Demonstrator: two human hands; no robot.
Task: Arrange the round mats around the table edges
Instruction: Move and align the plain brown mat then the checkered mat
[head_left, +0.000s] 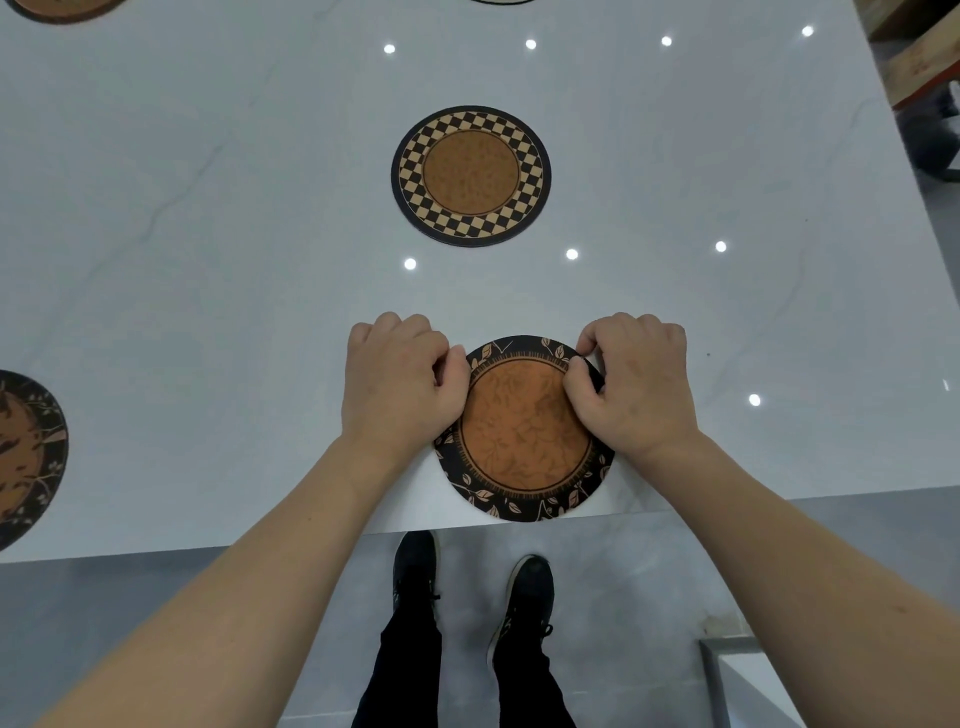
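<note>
Leaf-border mat (524, 431) lies on the table (208, 208) at its near edge, left hand (400, 384) on its left rim, right hand (634, 384) on its right rim. Checker-border mat (470, 175) sits behind it, mid-table. Another mat (26, 457) lies far left, near the edge.

A round cork-brown mat with a black leaf-patterned border (523, 441) lies flat at the near edge of the glossy white table (208, 260), its rim reaching that edge. A round mat with a black-and-tan checkered border (470, 175) lies flat farther in, near the table's middle. A round dark mat with a floral print (26, 457) sits at the left, cut off by the frame. Part of another brown round mat (62, 8) shows at the far left corner.
</note>
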